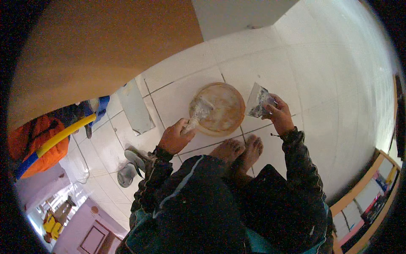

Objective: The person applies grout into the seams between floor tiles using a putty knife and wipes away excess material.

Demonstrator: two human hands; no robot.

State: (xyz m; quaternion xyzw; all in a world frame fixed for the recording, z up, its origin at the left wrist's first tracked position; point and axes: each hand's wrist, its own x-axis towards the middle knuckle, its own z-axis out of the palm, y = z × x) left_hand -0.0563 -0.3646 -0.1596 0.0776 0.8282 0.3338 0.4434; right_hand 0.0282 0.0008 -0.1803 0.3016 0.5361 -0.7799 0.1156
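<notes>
My left hand (175, 136) is closed round the handle of a putty knife (202, 110) whose whitish, crusted blade reaches over the near left part of a round tan tub (242, 103). The tub sits on the floor in front of my bare feet, and a pale, smeared surface shows inside its rim. To the right of the tub, my right hand (280, 113) grips a flat, light-coloured angular plate (254, 95) by its right side. Dark and whitish smears cover part of that plate. What it is made of I cannot tell.
A light flat board (136, 111) lies on the tiled floor to the left, with grey slippers (134, 161) nearer me. An orange bag (55, 137) and a yellow-and-blue pole (63, 136) stand at far left, below a large brown panel (114, 42). A wooden frame (359, 192) is at lower right.
</notes>
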